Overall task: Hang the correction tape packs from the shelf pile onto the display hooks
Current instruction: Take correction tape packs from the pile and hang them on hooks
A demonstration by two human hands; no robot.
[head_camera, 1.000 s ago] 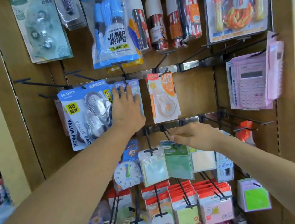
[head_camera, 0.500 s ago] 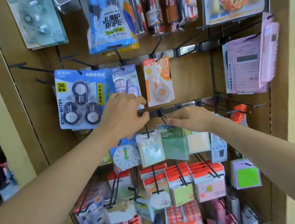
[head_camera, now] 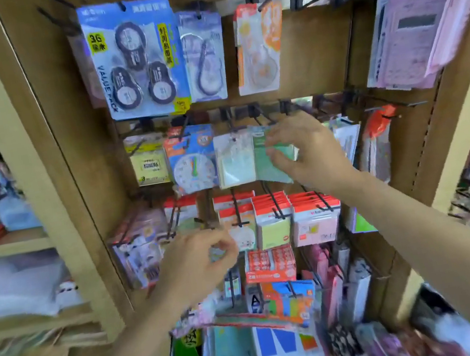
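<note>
Three correction tape packs hang on the upper hooks: a blue value pack (head_camera: 134, 57), a clear single pack (head_camera: 204, 57) and an orange pack (head_camera: 259, 48). My right hand (head_camera: 301, 153) pinches a green sticky-note pack (head_camera: 269, 168) that hangs on a hook in the row below. My left hand (head_camera: 198, 262) hovers lower down in front of the note-pad hooks, its fingers loosely curled, with nothing plainly in it. Below lies a blurred pile of packs (head_camera: 257, 349) on the bottom shelf.
Black hooks (head_camera: 260, 112) stick out towards me in several rows, loaded with a clock toy (head_camera: 192, 163), red-topped note pads (head_camera: 272, 218) and pink calculators (head_camera: 408, 31). Wooden uprights (head_camera: 43, 148) flank the panel. Side shelves hold paper stock (head_camera: 11, 289).
My left hand has left the hanging tape packs and dropped to the lower rows. The view has tilted down. My right hand has slid down onto the green pack.
</note>
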